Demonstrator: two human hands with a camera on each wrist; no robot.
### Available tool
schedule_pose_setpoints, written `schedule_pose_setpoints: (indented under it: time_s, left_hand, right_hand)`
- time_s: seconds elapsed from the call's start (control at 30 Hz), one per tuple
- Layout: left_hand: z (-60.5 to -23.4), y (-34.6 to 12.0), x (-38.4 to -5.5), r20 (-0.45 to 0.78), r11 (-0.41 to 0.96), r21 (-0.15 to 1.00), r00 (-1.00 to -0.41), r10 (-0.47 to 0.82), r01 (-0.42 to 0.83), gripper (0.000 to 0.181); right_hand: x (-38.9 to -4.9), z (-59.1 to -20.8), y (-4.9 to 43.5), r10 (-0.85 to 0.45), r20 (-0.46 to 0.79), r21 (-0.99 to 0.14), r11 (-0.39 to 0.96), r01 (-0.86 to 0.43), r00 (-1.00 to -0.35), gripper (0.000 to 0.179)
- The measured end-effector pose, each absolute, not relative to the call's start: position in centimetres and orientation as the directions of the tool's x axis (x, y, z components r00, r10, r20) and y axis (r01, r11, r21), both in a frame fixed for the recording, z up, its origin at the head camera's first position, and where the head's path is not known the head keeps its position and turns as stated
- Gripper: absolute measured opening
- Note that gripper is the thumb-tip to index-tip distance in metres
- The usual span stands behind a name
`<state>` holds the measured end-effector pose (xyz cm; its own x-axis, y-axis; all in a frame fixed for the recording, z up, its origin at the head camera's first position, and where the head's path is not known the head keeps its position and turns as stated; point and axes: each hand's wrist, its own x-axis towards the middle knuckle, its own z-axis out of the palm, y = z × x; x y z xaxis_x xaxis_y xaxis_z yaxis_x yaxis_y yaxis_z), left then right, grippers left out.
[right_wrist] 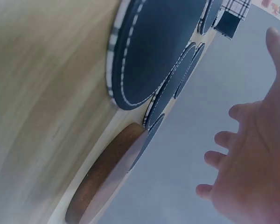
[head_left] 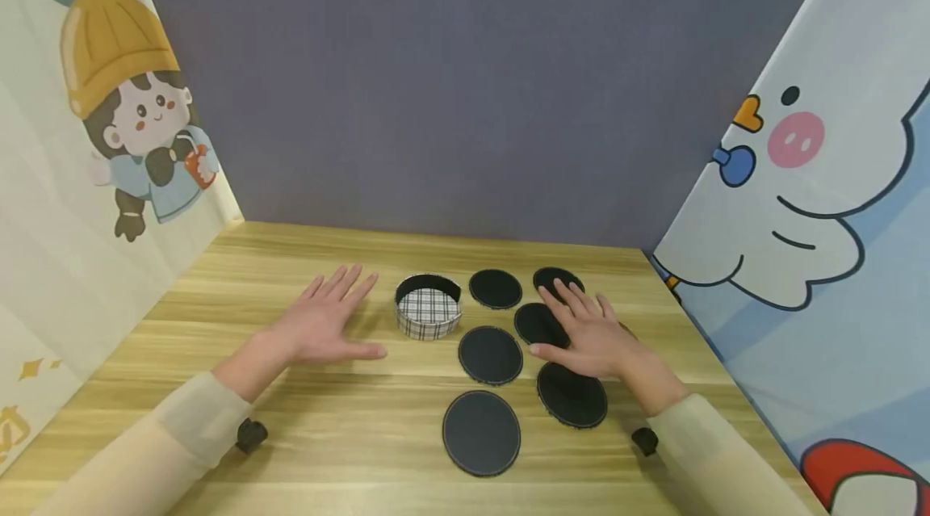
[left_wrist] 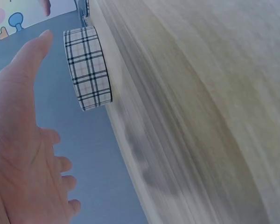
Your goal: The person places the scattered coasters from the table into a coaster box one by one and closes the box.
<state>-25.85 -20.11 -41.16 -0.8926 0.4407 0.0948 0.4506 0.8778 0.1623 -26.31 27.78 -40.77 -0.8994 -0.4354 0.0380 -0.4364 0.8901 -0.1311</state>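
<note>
My left hand (head_left: 323,326) is spread flat above the table, left of a round plaid holder (head_left: 427,327). The holder has low checked walls, a dark lining and a notch in its side; its checked wall (left_wrist: 87,67) also shows beyond my thumb in the left wrist view. My right hand (head_left: 592,336), fingers extended, hovers over several round black coasters (head_left: 490,355) with pale stitching and holds nothing. It partly covers a middle coaster (head_left: 538,324) and the far right coaster (head_left: 555,278). A brown-edged disc (right_wrist: 105,179) lies below it, mostly hidden in the head view.
The nearest coaster (head_left: 481,433) lies toward the front of the wood-grain table (head_left: 349,451). A grey panel (head_left: 436,96) stands behind. Printed cartoon curtains flank the table, one on the left (head_left: 43,177) and one on the right (head_left: 835,258).
</note>
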Motion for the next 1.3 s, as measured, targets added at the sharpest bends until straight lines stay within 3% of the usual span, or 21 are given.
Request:
schedule_pose_setpoints:
  time_s: [0.17, 0.27, 0.43, 0.8, 1.07, 1.3]
  left_hand:
    - [-41.1, -20.0, -26.0, 0.122, 0.869, 0.194, -0.890, 0.440, 0.456, 0.126]
    - [-41.0, -19.9, -26.2, 0.136, 0.856, 0.258, -0.894, 0.428, 0.449, 0.119]
    - [-40.7, -19.3, -26.8, 0.114, 0.795, 0.438, -0.904, 0.413, 0.419, 0.107]
    - [-41.8, -17.9, -29.4, -0.019, 0.655, 0.685, -0.891, 0.454, 0.319, 0.108]
    - [-42.6, -17.1, -31.1, -0.094, 0.614, 0.755, -0.888, 0.451, 0.232, 0.114]
    - [-43.2, -16.7, -32.0, -0.076, 0.625, 0.735, -0.883, 0.463, 0.264, 0.116]
  right_hand:
    - [-26.2, -40.7, 28.1, -0.468, 0.080, -0.126, 0.871, -0.474, -0.880, 0.095]
    - [-26.0, -40.6, 28.4, -0.509, 0.129, -0.128, 0.843, -0.523, -0.851, 0.083]
    - [-25.5, -40.3, 29.2, -0.551, 0.145, -0.220, 0.792, -0.570, -0.822, 0.063]
    - [-24.5, -40.7, 31.2, -0.607, 0.164, -0.390, 0.684, -0.617, -0.777, 0.048]
    - [-23.7, -41.5, 32.5, -0.621, 0.103, -0.511, 0.637, -0.577, -0.777, 0.050]
    - [-22.9, -42.1, 33.4, -0.614, 0.014, -0.532, 0.664, -0.525, -0.790, 0.055]
